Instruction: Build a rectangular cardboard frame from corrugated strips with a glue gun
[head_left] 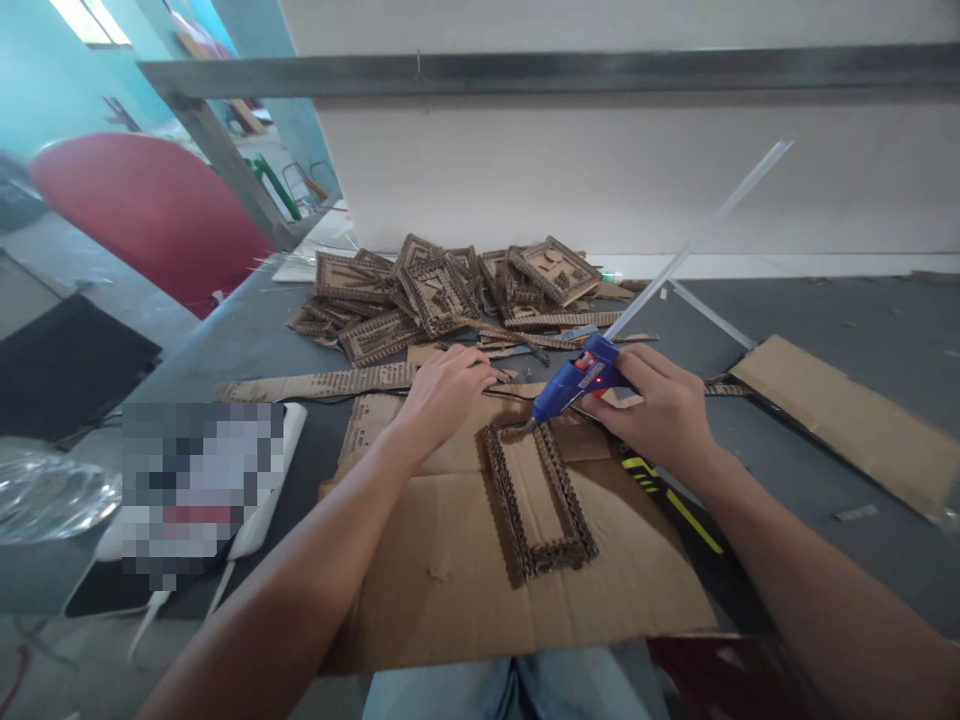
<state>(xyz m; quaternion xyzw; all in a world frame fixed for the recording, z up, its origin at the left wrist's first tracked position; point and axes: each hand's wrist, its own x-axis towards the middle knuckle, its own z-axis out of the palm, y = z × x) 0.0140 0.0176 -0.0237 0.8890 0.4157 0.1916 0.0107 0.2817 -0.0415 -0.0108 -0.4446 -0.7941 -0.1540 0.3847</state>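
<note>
My right hand [664,405] is closed around the grip of a blue hot glue gun [574,380]. A long clear glue stick [667,270] sticks up from its back, and a small red light glows on its side. The nozzle meets the far short edge of a rectangular cardboard frame [555,480], whose raised rim is made of corrugated strips. My left hand [450,390] is beyond the frame to the left, fingers stretched out over small cardboard scraps [506,376]; its fingertips are partly hidden. A cardboard sheet [450,560] lies under the frame.
Several finished-looking cardboard pieces [439,290] are piled at the back. A black-and-yellow cutter [675,500] lies beneath my right forearm. At left are a pixelated device [202,490] with cables and a clear plastic bottle [56,490]. A cardboard flap [847,420] lies right; a red chair [142,210] stands beyond.
</note>
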